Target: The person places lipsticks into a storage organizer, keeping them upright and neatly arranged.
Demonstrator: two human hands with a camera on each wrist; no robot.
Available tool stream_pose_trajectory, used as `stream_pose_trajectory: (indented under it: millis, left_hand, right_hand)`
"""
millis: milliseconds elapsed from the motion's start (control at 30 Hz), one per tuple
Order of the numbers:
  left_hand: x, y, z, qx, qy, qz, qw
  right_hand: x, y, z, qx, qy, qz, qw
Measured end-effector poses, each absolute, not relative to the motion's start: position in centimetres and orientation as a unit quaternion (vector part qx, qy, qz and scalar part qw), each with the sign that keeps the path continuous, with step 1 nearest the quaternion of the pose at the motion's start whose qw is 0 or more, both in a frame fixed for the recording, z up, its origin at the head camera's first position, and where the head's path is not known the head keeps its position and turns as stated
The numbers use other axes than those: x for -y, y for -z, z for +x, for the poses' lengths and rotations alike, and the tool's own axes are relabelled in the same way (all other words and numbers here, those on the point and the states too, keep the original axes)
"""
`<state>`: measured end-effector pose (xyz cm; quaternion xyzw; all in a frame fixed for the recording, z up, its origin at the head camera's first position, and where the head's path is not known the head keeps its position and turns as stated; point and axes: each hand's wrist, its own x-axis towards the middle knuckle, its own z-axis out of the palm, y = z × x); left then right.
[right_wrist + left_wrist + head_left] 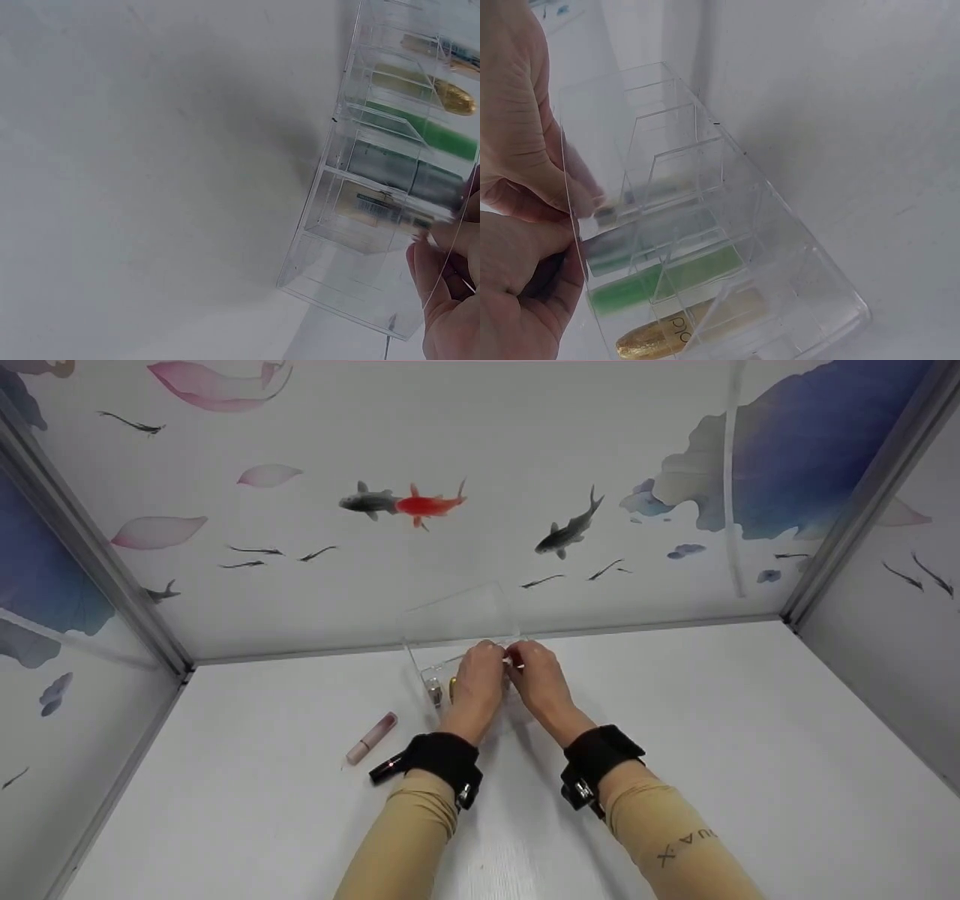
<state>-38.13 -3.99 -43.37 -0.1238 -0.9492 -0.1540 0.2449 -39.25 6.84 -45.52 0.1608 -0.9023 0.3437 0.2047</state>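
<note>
A clear acrylic organizer (429, 669) with compartments holds several cosmetic tubes. My right hand (546, 682) pinches the end of a tube with a beige label (379, 208), which lies inside one compartment. Close beside it, my left hand (480, 679) has its fingers bent at the organizer's opening, near the end of a grey tube (405, 174). Whether those left fingers grip the tube or the organizer's edge is hidden. Beyond the grey tube are a green tube (626, 291) and a gold-ended one (652, 336). A silver-and-clear tube (434, 691) occupies the leftmost side.
On the white table (247, 780), a pink lip gloss tube (372, 739) lies left of the organizer. A black cylinder (386, 769) is beside my left wristband (442, 761). The back wall (300, 607), printed with fish, rises just behind the organizer.
</note>
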Motion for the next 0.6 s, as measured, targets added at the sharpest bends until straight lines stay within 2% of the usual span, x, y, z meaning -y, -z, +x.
stream_pose_trajectory:
  millis: [467, 600]
  left_hand:
    - [4.4, 43.0, -37.6, 0.948, 0.187, -0.127, 0.223]
    - [4.7, 42.7, -37.1, 0.940, 0.209, -0.139, 0.230]
  right_hand:
    - [-7.1, 45.0, -38.9, 0.898, -0.344, 0.173, 0.215]
    - [-7.2, 44.5, -38.6, 0.900, -0.343, 0.168, 0.211]
